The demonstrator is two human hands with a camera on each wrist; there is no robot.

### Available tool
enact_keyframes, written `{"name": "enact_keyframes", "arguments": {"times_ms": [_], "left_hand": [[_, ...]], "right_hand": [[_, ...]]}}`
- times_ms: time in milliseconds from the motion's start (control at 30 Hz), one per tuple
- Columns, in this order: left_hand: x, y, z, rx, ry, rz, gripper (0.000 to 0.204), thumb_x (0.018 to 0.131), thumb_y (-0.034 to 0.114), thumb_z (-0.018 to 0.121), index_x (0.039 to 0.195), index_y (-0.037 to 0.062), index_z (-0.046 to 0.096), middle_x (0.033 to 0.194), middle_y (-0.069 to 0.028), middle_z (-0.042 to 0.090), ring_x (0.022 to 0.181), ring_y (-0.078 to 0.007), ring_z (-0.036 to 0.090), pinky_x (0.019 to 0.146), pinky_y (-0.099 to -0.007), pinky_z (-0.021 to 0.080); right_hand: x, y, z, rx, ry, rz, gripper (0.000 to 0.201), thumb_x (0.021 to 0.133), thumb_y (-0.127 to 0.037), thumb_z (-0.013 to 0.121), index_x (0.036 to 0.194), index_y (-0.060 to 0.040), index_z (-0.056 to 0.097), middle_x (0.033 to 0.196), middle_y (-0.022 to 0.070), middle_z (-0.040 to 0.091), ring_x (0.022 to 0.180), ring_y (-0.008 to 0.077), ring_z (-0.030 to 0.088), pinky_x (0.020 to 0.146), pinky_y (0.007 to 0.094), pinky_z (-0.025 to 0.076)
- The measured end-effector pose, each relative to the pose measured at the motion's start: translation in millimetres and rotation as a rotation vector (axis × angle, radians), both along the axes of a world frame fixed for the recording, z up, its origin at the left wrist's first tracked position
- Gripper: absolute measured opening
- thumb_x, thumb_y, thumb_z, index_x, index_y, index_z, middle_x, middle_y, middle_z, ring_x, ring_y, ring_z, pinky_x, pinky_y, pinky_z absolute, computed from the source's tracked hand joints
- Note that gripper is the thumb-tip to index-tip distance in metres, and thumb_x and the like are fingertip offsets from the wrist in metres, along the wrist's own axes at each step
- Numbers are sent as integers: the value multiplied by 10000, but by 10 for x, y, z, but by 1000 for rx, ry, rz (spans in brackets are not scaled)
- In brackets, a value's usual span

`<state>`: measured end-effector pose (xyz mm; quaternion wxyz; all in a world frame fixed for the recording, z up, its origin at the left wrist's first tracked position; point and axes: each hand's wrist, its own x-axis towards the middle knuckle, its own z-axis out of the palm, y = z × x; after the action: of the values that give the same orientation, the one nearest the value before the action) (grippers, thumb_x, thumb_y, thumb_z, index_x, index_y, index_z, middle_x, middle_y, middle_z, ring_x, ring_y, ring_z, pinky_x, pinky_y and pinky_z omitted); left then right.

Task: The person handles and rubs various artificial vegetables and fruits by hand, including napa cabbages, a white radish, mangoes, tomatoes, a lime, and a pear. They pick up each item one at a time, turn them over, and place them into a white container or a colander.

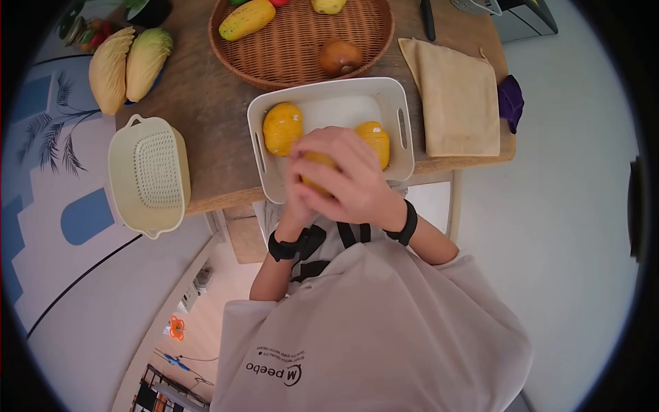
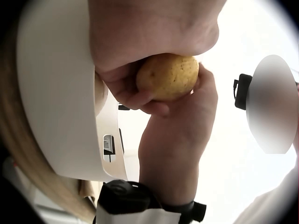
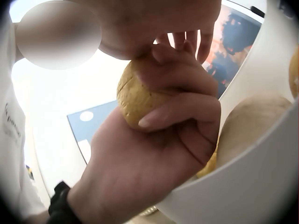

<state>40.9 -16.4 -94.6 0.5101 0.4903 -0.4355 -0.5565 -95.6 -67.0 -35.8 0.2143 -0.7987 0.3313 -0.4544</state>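
A yellow-brown potato is held between both hands, above the near edge of a white plastic basin. My left hand cups it with curled fingers, as the right wrist view shows. My right hand wraps over it from the other side, fingers bent round it and hiding much of the left hand in the head view. Inside the basin lie two yellow, rounded pieces with pale marks, one at the left and one at the right, partly behind my right hand.
Behind the basin stands a wicker tray with a brown onion and yellow vegetables. Two napa cabbages and a cream colander are at the left. On the right lie a folded tan cloth and a dark-handled tool.
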Motion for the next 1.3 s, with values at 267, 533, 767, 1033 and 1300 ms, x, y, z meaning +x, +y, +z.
{"name": "enact_keyframes", "arguments": {"times_ms": [267, 533, 767, 1033, 1300], "left_hand": [[-73, -83, 48, 176, 626, 14, 557, 1177, 486, 298, 1452, 66, 539, 1369, -87, 628, 1290, -187, 614, 1085, -359, 516], [-56, -119, -10, 124, 610, -26, 551, 1173, 498, 320, 1441, 73, 546, 1399, -80, 619, 1324, -176, 582, 1134, -362, 463], [21, -126, -28, 95, 804, -144, 634, 1183, 519, 311, 1544, 38, 511, 1444, -96, 601, 1391, -200, 545, 1198, -377, 418], [-6, -167, -105, -47, 1082, -265, 682, 1192, 532, 261, 1567, 12, 495, 1491, -107, 589, 1403, -202, 547, 1189, -379, 430], [-90, -160, 309, 161, 384, -27, 705, 1153, 623, 208, 1301, 48, 587, 1187, -60, 658, 1153, -164, 632, 1058, -296, 452]], "right_hand": [[9, -31, -30, 47, -2, -19, 248, 921, -64, 735, 1161, -13, 704, 1209, 166, 711, 1035, 353, 706, 913, 440, 566], [41, -29, -29, 116, -96, -90, 237, 886, -77, 761, 1110, -17, 713, 1152, 149, 730, 1025, 361, 704, 922, 456, 552], [-29, -91, -36, 188, -105, -100, 245, 875, -122, 793, 1083, -7, 732, 1065, 128, 760, 1010, 359, 721, 910, 465, 565], [-30, -132, 6, 73, -85, -124, 209, 821, -65, 804, 1019, -43, 741, 937, 71, 740, 922, 324, 717, 859, 412, 567], [-15, -67, 12, 133, -132, -72, 216, 799, -43, 817, 1002, -46, 744, 955, 86, 744, 868, 322, 709, 791, 421, 559]]}}
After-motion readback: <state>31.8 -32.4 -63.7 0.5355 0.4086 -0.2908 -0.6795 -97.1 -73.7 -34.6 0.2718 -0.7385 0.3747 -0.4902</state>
